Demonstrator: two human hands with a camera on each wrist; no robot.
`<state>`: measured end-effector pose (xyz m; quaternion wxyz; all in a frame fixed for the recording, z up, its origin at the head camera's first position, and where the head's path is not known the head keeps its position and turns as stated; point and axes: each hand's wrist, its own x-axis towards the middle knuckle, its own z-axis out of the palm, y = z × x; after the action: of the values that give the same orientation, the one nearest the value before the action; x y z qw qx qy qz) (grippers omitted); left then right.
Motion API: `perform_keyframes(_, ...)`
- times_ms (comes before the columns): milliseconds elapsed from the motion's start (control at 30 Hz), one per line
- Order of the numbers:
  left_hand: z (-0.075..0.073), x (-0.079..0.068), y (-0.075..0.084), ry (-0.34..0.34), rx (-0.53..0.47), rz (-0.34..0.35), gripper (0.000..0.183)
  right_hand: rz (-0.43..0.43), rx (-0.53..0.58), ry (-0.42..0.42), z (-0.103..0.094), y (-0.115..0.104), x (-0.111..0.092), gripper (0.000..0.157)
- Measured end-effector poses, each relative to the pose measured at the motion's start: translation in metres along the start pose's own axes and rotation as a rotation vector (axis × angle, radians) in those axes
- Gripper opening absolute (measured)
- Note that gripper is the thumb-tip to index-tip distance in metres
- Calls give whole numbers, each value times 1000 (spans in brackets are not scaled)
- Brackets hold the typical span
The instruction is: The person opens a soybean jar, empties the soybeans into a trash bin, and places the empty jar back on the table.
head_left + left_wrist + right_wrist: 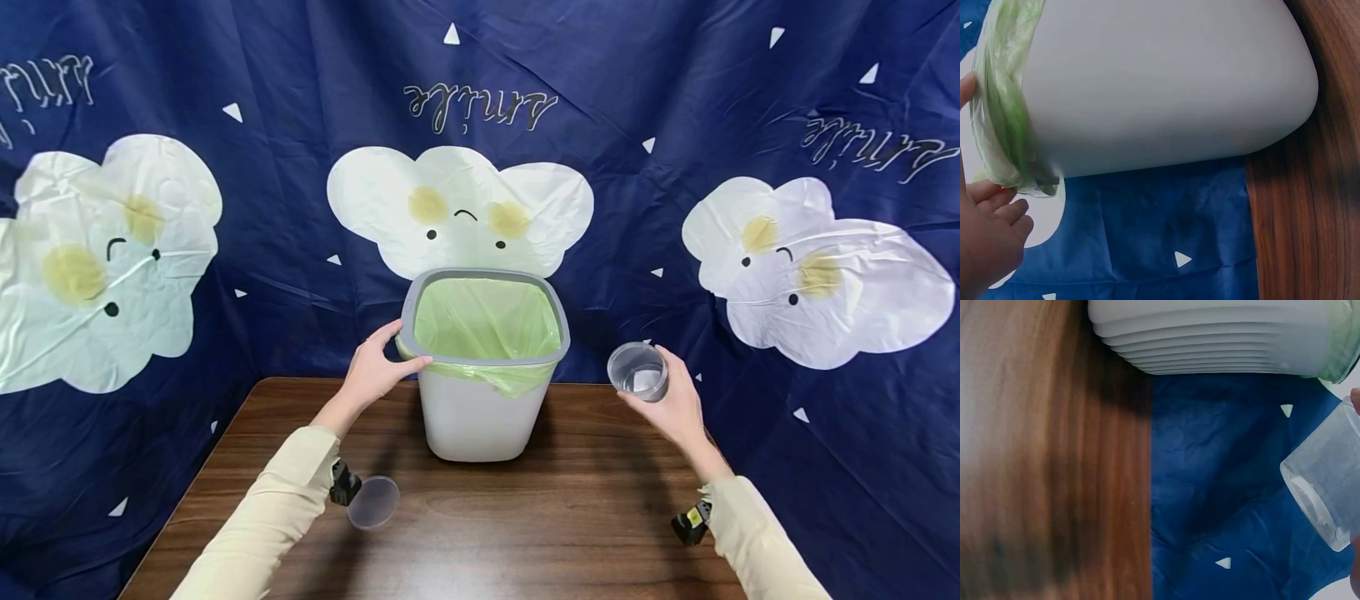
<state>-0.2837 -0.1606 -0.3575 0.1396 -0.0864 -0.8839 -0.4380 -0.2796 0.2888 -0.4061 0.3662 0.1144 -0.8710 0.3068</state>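
Note:
A light grey trash bin [480,421] stands upright at the back of the table, lined with a green plastic bag [480,312] folded over its grey rim. My left hand [372,367] holds the bin's left front rim, thumb along the front edge and fingers at the side. In the left wrist view, this hand's fingers [1007,206] bend beside the bag's folded edge. To the right of the bin, apart from it, my right hand [675,404] grips a clear plastic cup [637,372] above the table. The cup [1322,472] is tilted, its mouth partly hidden in the right wrist view.
A clear round lid [373,502] lies on the brown wooden table [525,533], near the left forearm. A dark blue cloth [285,325] with cloud prints hangs behind the table and along both sides.

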Motion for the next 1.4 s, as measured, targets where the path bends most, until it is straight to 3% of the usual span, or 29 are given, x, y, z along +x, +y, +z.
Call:
perform_keyframes(233, 0, 0, 2, 6, 5, 5, 85, 151, 64, 13, 7, 9, -21, 89)
perform_keyframes(633, -4, 0, 1, -2, -7, -8, 87, 319, 140, 7, 33, 24, -60, 82)
perform_keyframes(1100, -3, -1, 1, 13, -2, -10, 90, 469, 226, -13, 70, 28, -104, 79)
perform_keyframes(1400, -1, -1, 1, -10, -9, -26, 88, 560, 240, -57, 84, 27, -129, 79)
